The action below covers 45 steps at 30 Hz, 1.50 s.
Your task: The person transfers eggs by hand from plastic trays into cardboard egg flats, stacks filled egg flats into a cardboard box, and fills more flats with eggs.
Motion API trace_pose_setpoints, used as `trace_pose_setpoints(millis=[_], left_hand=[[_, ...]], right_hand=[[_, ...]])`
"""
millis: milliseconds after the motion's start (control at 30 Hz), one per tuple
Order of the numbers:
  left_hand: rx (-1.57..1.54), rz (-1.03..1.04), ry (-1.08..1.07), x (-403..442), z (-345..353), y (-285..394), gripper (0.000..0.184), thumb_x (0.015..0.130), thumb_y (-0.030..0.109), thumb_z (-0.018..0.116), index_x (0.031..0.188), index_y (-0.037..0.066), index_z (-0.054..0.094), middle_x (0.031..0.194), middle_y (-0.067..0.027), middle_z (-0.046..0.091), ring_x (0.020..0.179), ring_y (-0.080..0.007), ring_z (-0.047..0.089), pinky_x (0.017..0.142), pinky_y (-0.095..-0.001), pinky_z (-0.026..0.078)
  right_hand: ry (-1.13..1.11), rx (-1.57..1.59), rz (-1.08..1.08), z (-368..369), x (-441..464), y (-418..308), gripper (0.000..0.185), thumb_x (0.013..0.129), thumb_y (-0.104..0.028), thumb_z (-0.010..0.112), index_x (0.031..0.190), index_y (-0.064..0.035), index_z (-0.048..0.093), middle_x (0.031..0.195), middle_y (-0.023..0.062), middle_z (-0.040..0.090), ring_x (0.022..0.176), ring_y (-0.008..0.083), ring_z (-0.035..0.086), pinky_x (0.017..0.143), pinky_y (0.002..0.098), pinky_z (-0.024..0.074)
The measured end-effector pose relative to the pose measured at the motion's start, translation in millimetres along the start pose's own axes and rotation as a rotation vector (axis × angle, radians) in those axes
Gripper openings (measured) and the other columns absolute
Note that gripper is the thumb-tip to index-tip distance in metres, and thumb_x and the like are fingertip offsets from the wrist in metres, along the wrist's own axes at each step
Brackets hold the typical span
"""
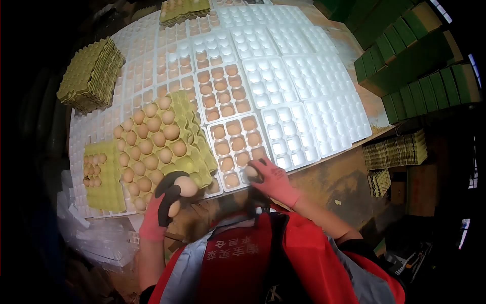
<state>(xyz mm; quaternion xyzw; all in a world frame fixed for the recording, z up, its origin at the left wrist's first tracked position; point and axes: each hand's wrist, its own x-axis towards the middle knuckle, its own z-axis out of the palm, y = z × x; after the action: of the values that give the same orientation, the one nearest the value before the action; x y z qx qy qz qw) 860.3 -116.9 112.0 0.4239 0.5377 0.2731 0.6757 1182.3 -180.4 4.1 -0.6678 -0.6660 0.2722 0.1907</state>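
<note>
My left hand, in a pink glove with dark fingers, is closed around brown eggs beside the near corner of a yellow-green pulp egg tray. At least two eggs show in its grip. My right hand, gloved alike, pinches one egg at the near right corner of a white compartment tray. Brown eggs fill the visible cups of that white tray. On the pulp tray, rows of eggs stand, with bare cups along its near right side.
White trays cover the table, egg-filled on the left, bare on the right. Stacked pulp trays stand far left; another stack holds eggs at the back. Green boxes line the right. Clear plastic lies lower left.
</note>
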Motion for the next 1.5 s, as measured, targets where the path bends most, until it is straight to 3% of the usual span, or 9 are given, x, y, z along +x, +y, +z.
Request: trace_pose_setpoints(millis=[133,200,367,600,867,967,1200,1367,1500], left_hand=[[-0.628,-0.431,-0.145,17.2,53.1,-32.8,0.036,0.102,0.032,0.046,0.124,0.004,0.056,0.082,-0.0051,0.059,0.062,-0.0151,0.054,0.054,-0.0275,0.043],[-0.088,-0.145,-0.162,26.2,54.8,-76.8,0.037,0.103,0.033,0.043,0.124,0.004,0.055,0.082,-0.0050,0.060,0.062,-0.0147,0.054,0.053,-0.0278,0.043],[-0.537,-0.396,-0.470,54.6,139.3,-66.8,0.033,0.106,0.023,0.046,0.128,0.001,0.056,0.113,-0.0064,0.066,0.104,-0.0171,0.062,0.089,-0.0314,0.051],[1.264,0.645,-0.092,163.7,263.9,-89.7,0.045,0.078,0.020,0.075,0.120,0.009,0.064,0.115,-0.0137,0.057,0.107,-0.0338,0.059,0.088,-0.0417,0.049],[1.296,0.964,0.087,240.8,305.0,-107.5,0.045,0.087,0.015,0.059,0.131,0.006,0.055,0.130,-0.0143,0.052,0.118,-0.0348,0.048,0.104,-0.0476,0.038],[1.135,0.936,0.219,214.5,298.5,-100.0,0.040,0.091,0.019,0.058,0.129,0.005,0.056,0.130,-0.0148,0.053,0.117,-0.0349,0.049,0.104,-0.0472,0.038],[1.169,0.802,0.611,91.1,144.9,-24.8,0.045,0.070,0.019,0.076,0.111,0.007,0.064,0.115,-0.0163,0.059,0.108,-0.0362,0.055,0.092,-0.0468,0.045],[1.506,0.563,0.688,61.9,9.6,-27.5,0.047,0.077,0.015,0.071,0.122,0.008,0.059,0.113,-0.0164,0.061,0.106,-0.0380,0.056,0.093,-0.0461,0.044],[1.245,0.580,0.509,68.6,-19.2,-12.7,0.052,0.069,0.013,0.078,0.116,0.007,0.056,0.108,-0.0132,0.062,0.104,-0.0347,0.058,0.091,-0.0462,0.046]], right_hand=[[-0.033,0.000,-0.141,16.3,4.6,23.8,0.057,0.081,-0.024,0.074,0.133,-0.0117,0.053,0.124,0.0171,0.053,0.107,0.0352,0.059,0.087,0.0448,0.0498],[0.072,0.098,-0.005,-16.8,-5.1,45.5,0.057,0.081,-0.019,0.073,0.133,-0.0102,0.053,0.125,0.0185,0.052,0.110,0.0361,0.056,0.091,0.0450,0.0476],[0.277,-0.051,-0.177,-17.2,-18.9,110.8,0.058,0.079,-0.011,0.072,0.133,-0.0064,0.053,0.128,0.0204,0.048,0.116,0.0401,0.048,0.099,0.0466,0.0413],[0.415,0.175,0.070,-78.3,-57.1,148.2,0.043,0.080,-0.007,0.068,0.122,-0.0052,0.060,0.127,0.0192,0.053,0.115,0.0396,0.052,0.098,0.0471,0.0440],[0.885,-0.345,0.299,-219.5,-2.3,336.1,0.048,0.091,-0.016,0.064,0.135,-0.0042,0.050,0.131,0.0247,0.052,0.125,0.0409,0.047,0.108,0.0478,0.0371],[0.770,-0.492,0.860,-240.0,15.6,462.1,0.056,0.099,-0.041,0.051,0.142,-0.0055,0.045,0.134,0.0236,0.054,0.123,0.0420,0.050,0.105,0.0505,0.0393],[0.524,-0.371,0.765,-226.8,10.4,540.1,0.058,0.098,-0.047,0.049,0.140,-0.0059,0.050,0.136,0.0222,0.054,0.127,0.0391,0.050,0.104,0.0484,0.0407],[0.859,-0.286,0.196,-216.3,97.9,340.4,0.032,0.092,-0.010,0.062,0.122,-0.0008,0.060,0.114,0.0185,0.062,0.106,0.0335,0.059,0.093,0.0441,0.0474],[0.115,0.402,-0.439,-119.2,136.0,4.7,0.028,0.084,-0.005,0.066,0.111,-0.0042,0.067,0.103,0.0118,0.065,0.096,0.0298,0.064,0.086,0.0355,0.0512]])
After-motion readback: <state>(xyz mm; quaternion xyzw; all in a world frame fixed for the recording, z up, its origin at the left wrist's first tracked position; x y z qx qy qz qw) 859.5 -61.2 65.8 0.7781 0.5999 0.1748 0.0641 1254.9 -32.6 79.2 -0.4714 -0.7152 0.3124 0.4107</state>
